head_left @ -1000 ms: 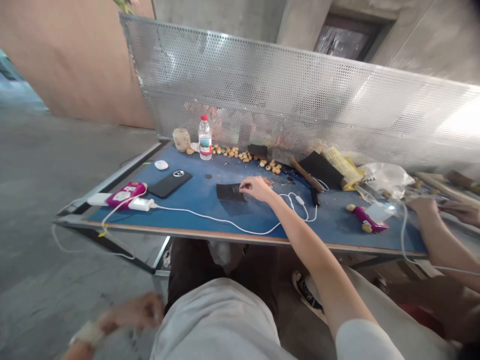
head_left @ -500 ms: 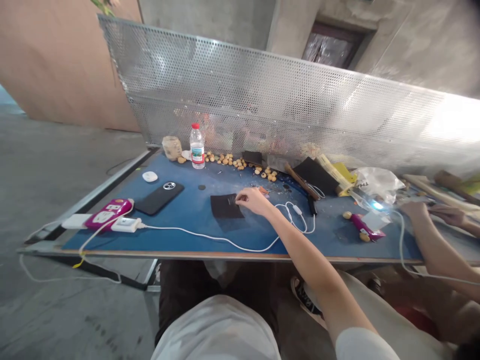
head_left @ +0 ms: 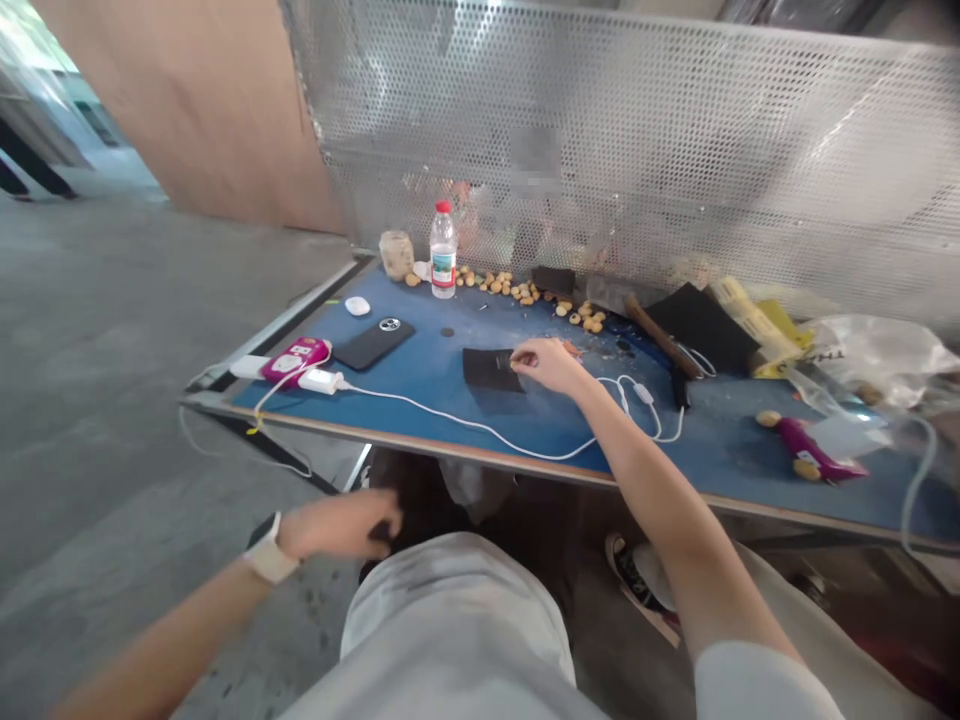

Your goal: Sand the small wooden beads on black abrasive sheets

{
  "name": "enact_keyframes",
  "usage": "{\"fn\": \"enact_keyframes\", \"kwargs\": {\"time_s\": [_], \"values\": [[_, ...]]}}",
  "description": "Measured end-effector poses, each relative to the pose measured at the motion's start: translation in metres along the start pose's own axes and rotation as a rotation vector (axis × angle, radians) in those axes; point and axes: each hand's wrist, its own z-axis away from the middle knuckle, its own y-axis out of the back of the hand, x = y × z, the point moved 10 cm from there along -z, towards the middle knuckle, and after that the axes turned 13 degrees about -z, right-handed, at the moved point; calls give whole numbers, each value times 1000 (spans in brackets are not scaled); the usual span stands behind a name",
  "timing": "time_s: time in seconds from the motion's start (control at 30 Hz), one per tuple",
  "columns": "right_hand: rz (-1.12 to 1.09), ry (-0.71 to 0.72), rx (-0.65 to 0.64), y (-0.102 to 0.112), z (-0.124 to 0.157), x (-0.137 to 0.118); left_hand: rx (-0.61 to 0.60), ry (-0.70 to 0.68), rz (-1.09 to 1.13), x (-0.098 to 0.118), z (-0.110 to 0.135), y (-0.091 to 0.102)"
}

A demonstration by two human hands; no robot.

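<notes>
Black square sheet (head_left: 489,369): It lay flat on the blue-topped counter (head_left: 720,458), with nothing visible on top of it.

Right hand (head_left: 550,365): It was at the black square sheet's right edge, with the fingers bunched and the fingertips (head_left: 519,355) close to the thumb. Whether they pinched anything could not be told.

Left hand (head_left: 337,525): It was off the counter, well below and left of the black square sheet, above the person's lap. The fingers curled loosely, a white wristband (head_left: 268,552) circled the wrist, and any held item could not be made out.

Behind the sheet: A plastic water bottle (head_left: 443,250) stood beyond a scattered row of tan pellets (head_left: 525,292).

Left of the sheet: A black smartphone (head_left: 373,343) lay near a pink power strip (head_left: 295,359).

Below the sheet: A white cable (head_left: 480,425) ran past, just under the sheet and across to the right.

Right of the sheet: A wooden-handled tool (head_left: 660,325) lay well apart, and a pink object (head_left: 806,448) lay farther along.
</notes>
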Motion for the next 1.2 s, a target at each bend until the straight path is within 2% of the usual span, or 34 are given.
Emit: {"fn": "enact_keyframes", "kwargs": {"time_s": [0.03,0.07,0.13,0.2,0.27,0.3,0.37,0.47,0.6,0.77,0.9,0.97,1.1,1.2], "values": [[8,-3,-1,0,-1,1,5,-35,10,5,-7,16],[19,-4,-4,0,-2,1,50,-79,9,11,-19,39],[37,2,-4,0,-4,0,262,-153,-43,20,-55,103],[44,9,3,1,-5,-1,472,-145,-160,17,-100,161],[40,8,21,4,-5,-2,498,-111,-266,4,-152,189],[35,4,30,6,-4,-2,458,-96,-301,-5,-178,193],[26,-7,41,9,-2,-2,334,-50,-380,-25,-220,187],[28,-20,29,9,-1,0,210,-7,-432,-48,-252,166],[65,-30,26,1,-10,2,276,-34,-405,-58,-257,153],[136,7,42,-8,-25,-3,319,4,-309,-70,-260,151],[-8,55,-126,-16,-15,-7,327,-2,-289,-74,-265,151],[-53,91,-169,-18,-10,-10,330,-10,-287,-76,-268,150],[78,118,-77,-17,-21,-7,330,-15,-268,-81,-272,148],[160,105,-69,-21,-31,-4,348,-11,-259,-86,-274,149]]}}
